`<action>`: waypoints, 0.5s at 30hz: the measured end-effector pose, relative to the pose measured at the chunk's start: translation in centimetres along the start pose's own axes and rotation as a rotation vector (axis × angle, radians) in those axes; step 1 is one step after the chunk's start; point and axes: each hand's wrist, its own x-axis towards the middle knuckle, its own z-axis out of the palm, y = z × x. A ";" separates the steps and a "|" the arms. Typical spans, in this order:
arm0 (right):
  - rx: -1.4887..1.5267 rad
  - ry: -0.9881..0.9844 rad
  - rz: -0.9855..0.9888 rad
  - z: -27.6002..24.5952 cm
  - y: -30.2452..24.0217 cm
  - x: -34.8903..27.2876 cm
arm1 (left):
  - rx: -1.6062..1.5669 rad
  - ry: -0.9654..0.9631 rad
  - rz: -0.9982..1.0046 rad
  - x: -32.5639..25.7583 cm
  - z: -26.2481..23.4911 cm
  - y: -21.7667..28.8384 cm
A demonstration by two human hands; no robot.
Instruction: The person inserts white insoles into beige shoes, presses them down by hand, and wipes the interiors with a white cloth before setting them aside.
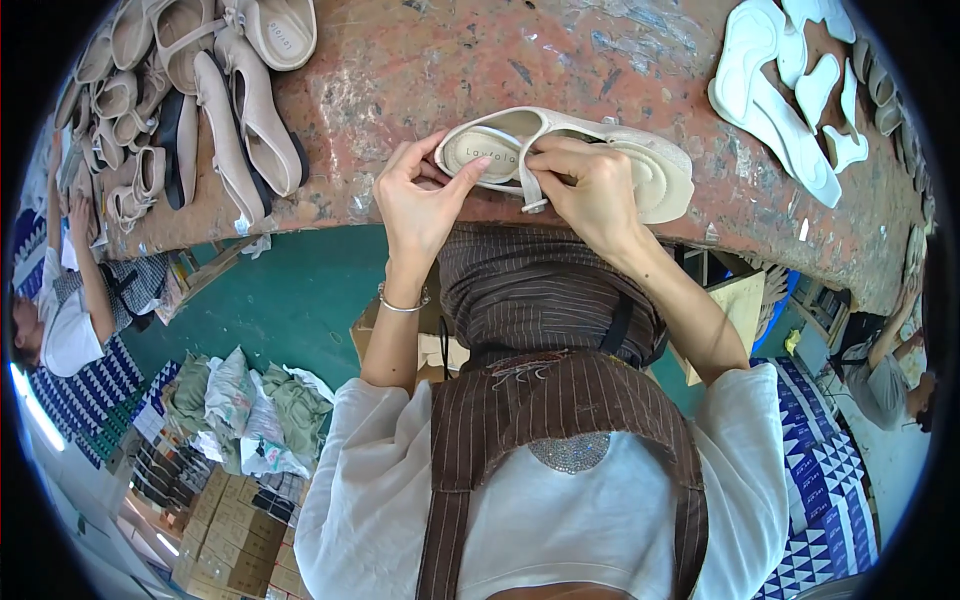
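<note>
Over the scuffed tabletop [350, 100], left fingers [467, 179] and right fingers [562, 160] grip a strappy sandal [668, 182].

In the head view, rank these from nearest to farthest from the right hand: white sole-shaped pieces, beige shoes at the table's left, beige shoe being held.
1. Held beige shoe: in contact with the right hand.
2. White sole-shaped pieces: right of the hand, on the tabletop.
3. Beige shoes at the table's left: beyond the left hand.

Open bench [400, 65] beyond the held shoe [655, 170], piled shoes [225, 140] blocking left, white pieces [768, 105] blocking right
</note>
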 end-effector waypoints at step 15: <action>-0.386 -0.246 -0.498 0.6 1.0 -0.2 | -0.160 0.046 -0.151 1.3 1.0 -0.1</action>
